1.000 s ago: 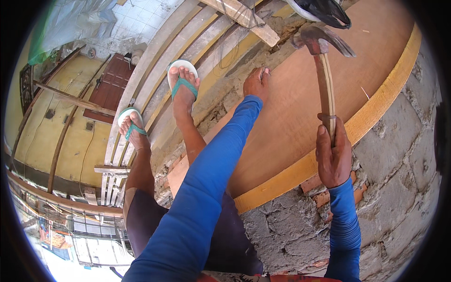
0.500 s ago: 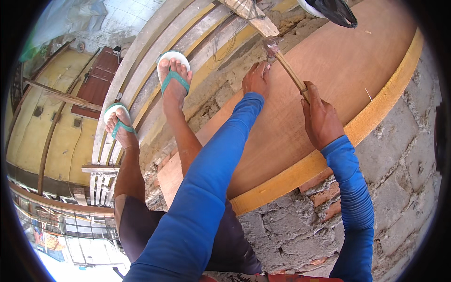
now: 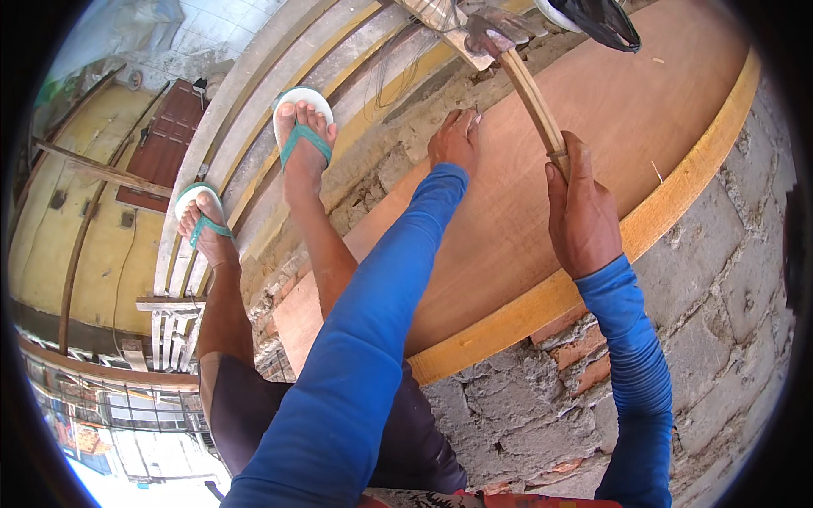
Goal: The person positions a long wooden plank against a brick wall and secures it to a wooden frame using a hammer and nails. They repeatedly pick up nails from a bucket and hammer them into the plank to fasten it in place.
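My right hand [image 3: 584, 207] is wrapped round the lower end of the wooden handle of a hammer [image 3: 535, 103]. Its metal head is lifted off the board, over the end of a pale wooden beam. A long reddish-brown plywood panel [image 3: 525, 245] lies under both hands, with a yellowish wooden strip [image 3: 508, 332] along its near edge. At the panel's far edge rests my left hand [image 3: 455, 142], its fingers bent and thumb side closed together; whatever may be pinched there is hidden or too small to name.
My sandalled feet stand on wooden slats [image 3: 246, 102] at left. Beside the panel runs a rough brick and mortar wall [image 3: 703, 288]. A black plastic bag [image 3: 608, 25] sits at the far edge, near the beam [image 3: 445, 21] with wire on it. A brown door [image 3: 165, 135] shows far below.
The hammer has risen away from beside my left fingers, its head swinging up and away from the panel. My left hand stays at the panel's edge; the view shifts slightly.
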Demonstrator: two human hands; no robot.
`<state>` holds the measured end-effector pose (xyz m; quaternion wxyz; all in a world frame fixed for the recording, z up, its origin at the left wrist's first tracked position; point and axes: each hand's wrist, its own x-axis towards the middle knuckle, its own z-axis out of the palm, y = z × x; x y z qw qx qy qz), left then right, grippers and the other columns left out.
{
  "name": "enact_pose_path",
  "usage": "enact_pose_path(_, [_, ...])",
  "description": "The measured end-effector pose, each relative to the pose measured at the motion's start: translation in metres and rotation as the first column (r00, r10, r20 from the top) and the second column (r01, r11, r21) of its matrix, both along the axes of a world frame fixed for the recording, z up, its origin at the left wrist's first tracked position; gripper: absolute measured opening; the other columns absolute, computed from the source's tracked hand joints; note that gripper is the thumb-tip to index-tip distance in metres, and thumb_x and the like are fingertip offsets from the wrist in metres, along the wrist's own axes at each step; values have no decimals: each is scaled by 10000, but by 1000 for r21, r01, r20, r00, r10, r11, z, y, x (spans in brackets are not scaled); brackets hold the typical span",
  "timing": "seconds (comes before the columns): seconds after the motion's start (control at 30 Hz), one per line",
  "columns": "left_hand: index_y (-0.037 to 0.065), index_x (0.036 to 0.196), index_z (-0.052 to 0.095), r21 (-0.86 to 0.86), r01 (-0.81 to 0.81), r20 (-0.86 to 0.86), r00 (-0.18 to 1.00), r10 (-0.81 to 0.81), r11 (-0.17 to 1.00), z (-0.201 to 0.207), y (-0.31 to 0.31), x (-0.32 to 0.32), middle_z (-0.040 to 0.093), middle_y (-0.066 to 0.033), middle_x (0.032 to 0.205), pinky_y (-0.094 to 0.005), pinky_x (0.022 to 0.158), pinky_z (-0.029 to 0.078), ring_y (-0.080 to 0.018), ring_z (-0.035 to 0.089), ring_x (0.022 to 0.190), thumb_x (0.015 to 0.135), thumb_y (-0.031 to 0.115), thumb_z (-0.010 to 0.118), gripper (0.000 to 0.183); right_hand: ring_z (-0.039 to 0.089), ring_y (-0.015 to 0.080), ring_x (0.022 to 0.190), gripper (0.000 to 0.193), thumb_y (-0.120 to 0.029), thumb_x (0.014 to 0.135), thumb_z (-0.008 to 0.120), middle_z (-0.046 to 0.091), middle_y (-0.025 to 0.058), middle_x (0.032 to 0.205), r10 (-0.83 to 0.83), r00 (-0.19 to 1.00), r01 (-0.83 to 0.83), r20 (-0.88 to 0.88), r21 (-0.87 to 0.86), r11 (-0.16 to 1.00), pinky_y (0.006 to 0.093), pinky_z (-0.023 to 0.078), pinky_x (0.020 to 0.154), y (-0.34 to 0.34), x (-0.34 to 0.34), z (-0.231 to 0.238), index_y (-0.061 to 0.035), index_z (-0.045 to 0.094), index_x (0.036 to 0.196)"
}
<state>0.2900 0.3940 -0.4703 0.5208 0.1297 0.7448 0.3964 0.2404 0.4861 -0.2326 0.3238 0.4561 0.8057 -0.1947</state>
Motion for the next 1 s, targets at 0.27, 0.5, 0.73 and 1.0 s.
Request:
enact_pose_path(0.27, [128, 1207, 638, -33, 44, 113, 993, -40, 998, 13, -14, -16, 604, -134, 1174, -466, 836, 534, -348, 643, 1005, 975, 192, 510, 273, 638, 499, 813, 323, -218, 1010, 500, 668, 289, 880, 45, 973, -40, 225, -25, 999, 569, 499, 686, -7, 2, 0, -113, 423, 1307])
enact_pose_path(0.5, [36, 1226, 636, -76, 290, 562, 803, -199, 954, 183, -129, -69, 691, -249, 1015, -454, 858, 520, -380, 678, 954, 947, 473, 568, 523, 636, 506, 822, 312, -218, 1010, 502, 672, 286, 913, -101, 990, 92, 101, 91, 992, 566, 501, 691, -45, -10, -16, -91, 427, 1285])
enact_pose_path(0.73, [-1, 1254, 622, 163, 577, 592, 592, -547, 801, 247, -164, -95, 671, -244, 1158, -418, 951, 511, -338, 652, 1100, 673, 721, 737, 934, 627, 523, 815, 281, -228, 1012, 505, 660, 296, 850, -32, 988, 11, 153, 140, 990, 570, 497, 674, -39, -50, -12, -33, 434, 1202])
enact_pose_path(1.0, [38, 1230, 621, 261, 619, 495, 573, -653, 741, 251, -172, -89, 691, -204, 1093, -463, 909, 513, -349, 666, 1026, 739, 522, 738, 700, 645, 509, 838, 269, -303, 1025, 466, 661, 303, 828, -61, 983, 26, 171, 201, 979, 569, 523, 721, -51, -35, -27, -49, 445, 1110])
